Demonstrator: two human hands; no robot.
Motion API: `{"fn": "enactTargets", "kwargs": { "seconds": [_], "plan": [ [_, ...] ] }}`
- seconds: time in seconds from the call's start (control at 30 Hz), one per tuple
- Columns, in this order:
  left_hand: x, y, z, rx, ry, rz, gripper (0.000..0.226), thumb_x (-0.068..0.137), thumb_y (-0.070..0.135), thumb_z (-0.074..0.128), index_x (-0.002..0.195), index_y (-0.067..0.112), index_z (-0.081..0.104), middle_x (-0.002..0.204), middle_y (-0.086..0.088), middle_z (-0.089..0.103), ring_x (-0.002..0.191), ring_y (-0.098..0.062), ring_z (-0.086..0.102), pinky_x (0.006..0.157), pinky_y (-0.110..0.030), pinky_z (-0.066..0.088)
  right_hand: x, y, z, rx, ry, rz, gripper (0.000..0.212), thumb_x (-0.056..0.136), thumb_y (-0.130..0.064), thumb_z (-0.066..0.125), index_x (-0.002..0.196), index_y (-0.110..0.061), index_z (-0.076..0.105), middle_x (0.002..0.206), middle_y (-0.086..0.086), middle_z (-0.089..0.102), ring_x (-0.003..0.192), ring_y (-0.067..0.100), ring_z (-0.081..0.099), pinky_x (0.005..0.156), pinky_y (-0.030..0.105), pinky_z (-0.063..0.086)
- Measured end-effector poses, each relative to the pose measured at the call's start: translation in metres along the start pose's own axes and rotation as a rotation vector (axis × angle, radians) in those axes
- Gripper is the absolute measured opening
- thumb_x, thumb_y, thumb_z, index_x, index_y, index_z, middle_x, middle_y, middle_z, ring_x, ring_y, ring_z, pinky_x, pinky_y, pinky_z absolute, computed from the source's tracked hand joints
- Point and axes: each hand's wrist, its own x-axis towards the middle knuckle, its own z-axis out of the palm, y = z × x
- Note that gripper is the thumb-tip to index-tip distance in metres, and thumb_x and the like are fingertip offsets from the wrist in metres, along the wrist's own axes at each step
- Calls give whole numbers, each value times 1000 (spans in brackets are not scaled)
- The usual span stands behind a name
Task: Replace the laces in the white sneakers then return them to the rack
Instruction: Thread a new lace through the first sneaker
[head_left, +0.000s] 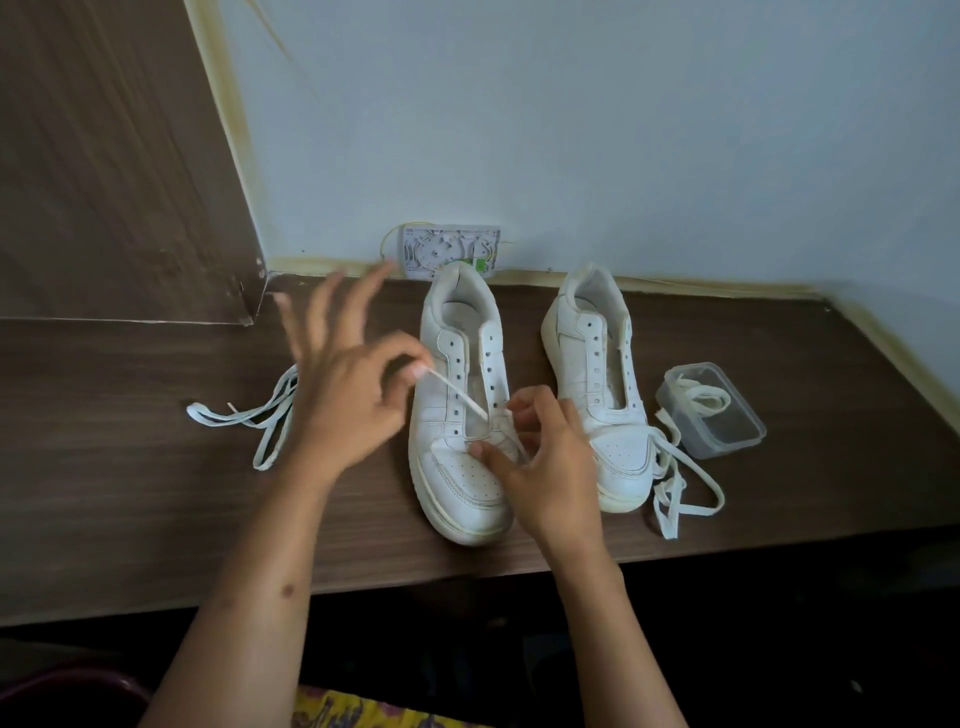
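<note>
my left hand (343, 395) pinches the lace (457, 396) taut up-left from the lowest eyelets of the left sneaker (462, 415) on the desk (130, 493), toe toward me, while my right hand (545, 462) pinches it at the vamp.

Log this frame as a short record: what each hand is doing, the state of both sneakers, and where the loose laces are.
left hand: pinches lace end, pulled up-left
right hand: holds lace at lowest eyelets of left sneaker
right sneaker: unlaced
loose laces: pile left of hands; another by right sneaker's toe
plastic container: open, holds a lace
surface: wooden table
</note>
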Motion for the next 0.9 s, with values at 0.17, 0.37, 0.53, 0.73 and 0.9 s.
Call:
{"fn": "enactTargets", "kwargs": {
  "seconds": [0.17,0.37,0.53,0.73,0.9],
  "plan": [
    [1,6,1,-109,-10,55,15,81,44,61,81,35,73,151,7,39,144,-32,17,110,-71,-1,-1,-3,6,-115,96,-192,41,81,-35,77,119,-34,62,114,-15,54,103,7,53,94,32,39],
    [4,11,8,-224,-25,95,15,86,41,60,86,35,74,147,11,43,142,-23,22,112,-67,5,-1,-16,11,440,91,-78,8,87,-18,72,94,-16,76,77,-7,72,69,1,63,66,9,44],
    [-2,-7,3,-286,-279,55,40,74,62,64,111,47,68,155,16,29,139,-19,21,115,-54,20,5,-11,7,433,97,-74,8,90,-22,69,96,-18,74,82,-5,71,74,5,65,67,13,46],
    [-9,-3,-1,-63,-534,-14,63,67,61,74,127,56,53,161,18,4,146,-21,3,118,-58,-1,8,-6,10,30,90,-280,15,92,-16,67,104,-21,75,76,-22,50,74,12,54,67,10,37],
    [-6,-1,0,-23,-491,39,55,62,58,78,113,47,59,159,12,17,142,-24,22,115,-62,3,7,-8,7,44,112,-311,14,89,-20,71,100,-26,77,73,-16,52,73,14,53,65,11,37]
  ]
}}
